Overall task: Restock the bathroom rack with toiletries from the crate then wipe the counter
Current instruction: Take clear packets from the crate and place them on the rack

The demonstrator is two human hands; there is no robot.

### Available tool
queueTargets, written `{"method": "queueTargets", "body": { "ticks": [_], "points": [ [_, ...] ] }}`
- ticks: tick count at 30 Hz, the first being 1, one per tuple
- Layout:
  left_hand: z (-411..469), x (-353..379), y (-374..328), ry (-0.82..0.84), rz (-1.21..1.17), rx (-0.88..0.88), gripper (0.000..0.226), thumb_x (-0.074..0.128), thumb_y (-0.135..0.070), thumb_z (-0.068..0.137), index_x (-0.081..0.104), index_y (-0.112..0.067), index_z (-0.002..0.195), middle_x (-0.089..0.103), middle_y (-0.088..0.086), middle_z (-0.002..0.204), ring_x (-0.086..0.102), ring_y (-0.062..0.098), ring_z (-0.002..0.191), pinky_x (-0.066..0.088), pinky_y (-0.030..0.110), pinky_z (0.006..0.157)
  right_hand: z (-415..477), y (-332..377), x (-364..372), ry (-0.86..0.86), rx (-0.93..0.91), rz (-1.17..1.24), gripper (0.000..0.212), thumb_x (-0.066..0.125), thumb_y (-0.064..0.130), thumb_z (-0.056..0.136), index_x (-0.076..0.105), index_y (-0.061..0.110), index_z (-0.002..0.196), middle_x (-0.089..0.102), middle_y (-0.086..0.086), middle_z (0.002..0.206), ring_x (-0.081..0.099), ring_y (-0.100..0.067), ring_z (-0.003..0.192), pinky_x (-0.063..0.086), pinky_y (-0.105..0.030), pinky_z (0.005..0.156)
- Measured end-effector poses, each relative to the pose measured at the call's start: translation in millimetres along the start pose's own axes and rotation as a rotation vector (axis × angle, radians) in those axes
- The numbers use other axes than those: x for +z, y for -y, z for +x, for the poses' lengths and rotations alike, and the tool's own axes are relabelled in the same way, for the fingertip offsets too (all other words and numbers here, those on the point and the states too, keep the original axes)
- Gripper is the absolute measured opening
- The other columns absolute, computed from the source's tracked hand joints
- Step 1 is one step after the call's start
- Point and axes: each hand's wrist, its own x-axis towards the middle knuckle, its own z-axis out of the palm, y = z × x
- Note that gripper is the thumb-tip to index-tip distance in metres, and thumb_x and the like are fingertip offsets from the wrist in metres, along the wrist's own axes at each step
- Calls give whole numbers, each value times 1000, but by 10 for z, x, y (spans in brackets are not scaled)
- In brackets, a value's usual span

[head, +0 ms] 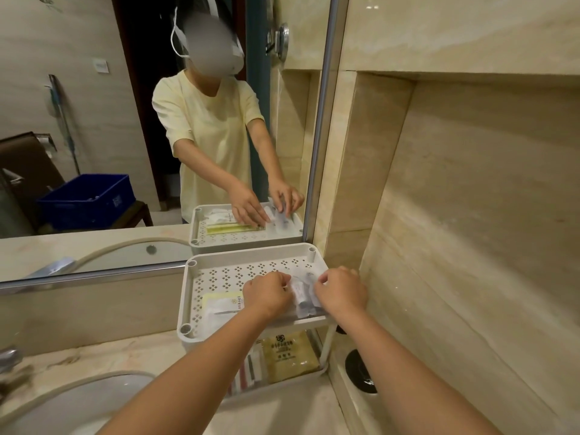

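Observation:
A white perforated two-tier rack (219,274) stands in the counter's back right corner against the mirror. On its top shelf lie a flat white and yellow packet (219,304) at the front left and a bundle of small clear-wrapped toiletry packets (303,296) at the right. My left hand (266,295) and my right hand (340,291) both pinch that bundle from either side over the top shelf. The lower shelf holds a gold sachet (288,356) and several thin striped packets (249,370). The blue crate (88,199) shows only as a reflection in the mirror, on a stool behind me.
The beige marble counter (125,356) runs left to a white sink basin (78,406) with a chrome tap (9,356) at the left edge. A tiled wall niche closes in the right side. A black round object (359,370) sits by the rack's right leg.

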Motion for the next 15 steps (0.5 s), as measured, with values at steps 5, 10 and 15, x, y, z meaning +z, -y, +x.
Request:
{"method": "queueTargets", "body": {
  "ticks": [5, 10, 15],
  "points": [
    [-51, -23, 20, -47, 98, 11, 44, 49, -33, 91, 53, -35, 135, 61, -7, 132, 49, 21, 127, 33, 39, 109, -41, -34, -15, -23, -7, 42, 26, 51, 35, 94, 70, 29, 111, 60, 2, 120, 48, -21, 114, 38, -36, 95],
    [-132, -128, 72, -90, -45, 34, 38, 56, -30, 93, 56, -32, 131, 64, -8, 126, 55, 17, 120, 42, 35, 103, -71, -9, -49, -27, -45, 245, 26, 52, 33, 94, 65, 32, 116, 59, 5, 124, 46, -19, 118, 39, -37, 101],
    [-338, -258, 170, -213, -298, 60, 36, 57, -18, 94, 57, -26, 129, 64, -8, 121, 58, 12, 112, 48, 35, 98, -208, 286, -36, -92, -211, 586, 27, 55, 20, 91, 65, 29, 116, 60, 10, 122, 49, -13, 119, 42, -35, 102]
  ]
}}
